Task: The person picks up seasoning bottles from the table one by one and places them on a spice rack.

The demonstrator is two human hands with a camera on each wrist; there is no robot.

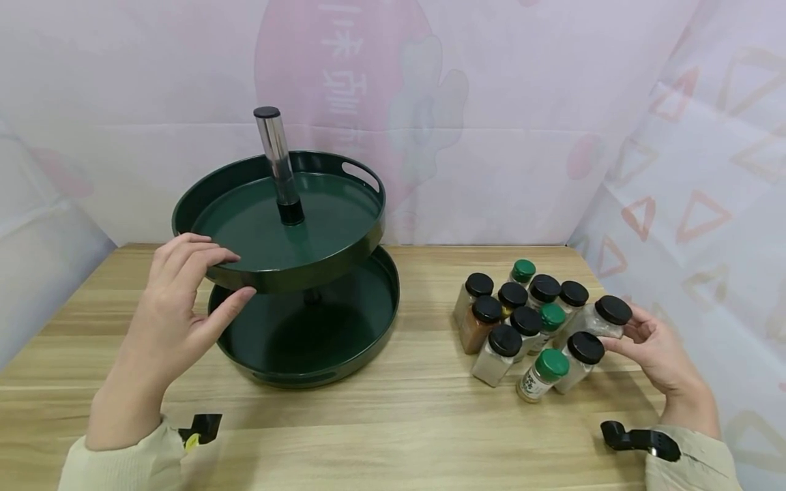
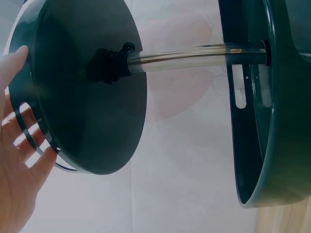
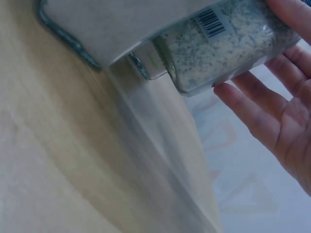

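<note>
A dark green two-tier round tray stands on the left, its upper tier above its lower tier. My left hand holds the upper tier's near-left rim, thumb below and fingers above. In the left wrist view, the fingers show through the handle slot of the upper tier. Over on the right, my right hand grips a clear, black-lidded spice jar between thumb and fingers. That jar leans, and the right wrist view shows pale and dark flakes inside the jar and a barcode label.
Several spice jars with black or green lids stand close together to the left of my right hand. A green-lidded jar is at the front of the group. A clear post rises from the upper tier. Printed cloth borders the wooden table.
</note>
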